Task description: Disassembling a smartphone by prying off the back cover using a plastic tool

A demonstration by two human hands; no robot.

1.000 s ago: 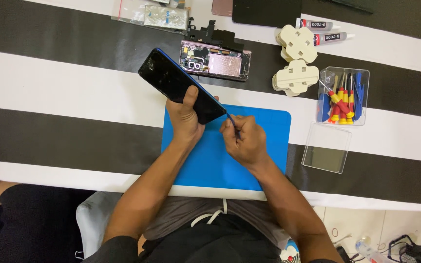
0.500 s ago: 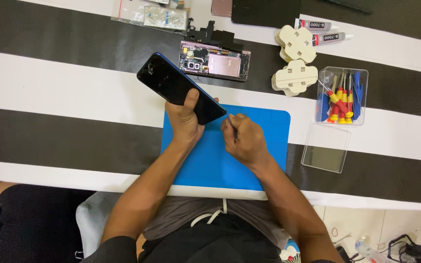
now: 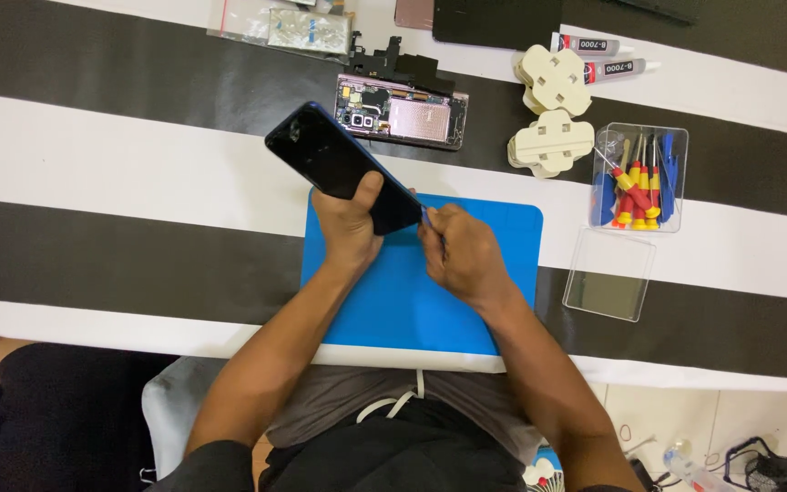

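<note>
The left hand (image 3: pixel 350 230) is wrapped around the near end of a dark phone (image 3: pixel 342 168), with the thumb lying on top of its black glass. The phone is tilted, and its far end sticks up and away to the left of the hand. The right hand (image 3: pixel 463 255) is closed in a pinch on a thin tool (image 3: pixel 426 216) with a blue tip, and that tip touches the edge of the phone right by the left thumb. The tool is too small to tell what kind it is. Both hands are over a blue work mat (image 3: pixel 503 301) that lies on a table with a black and white striped cloth (image 3: pixel 120 164). Just past the hands, farther up the table, lies an opened phone (image 3: pixel 401 113) with its inner parts showing. To the right of the right hand sits a clear plastic box (image 3: pixel 641 177) full of red and yellow screwdrivers and blue tools. Its clear lid (image 3: pixel 608 275) lies flat on the cloth, nearer to the right hand. Beyond the box are two stacks of cream plastic pieces (image 3: pixel 552 113), and two small glue tubes (image 3: pixel 601 55) lie behind them.
</note>
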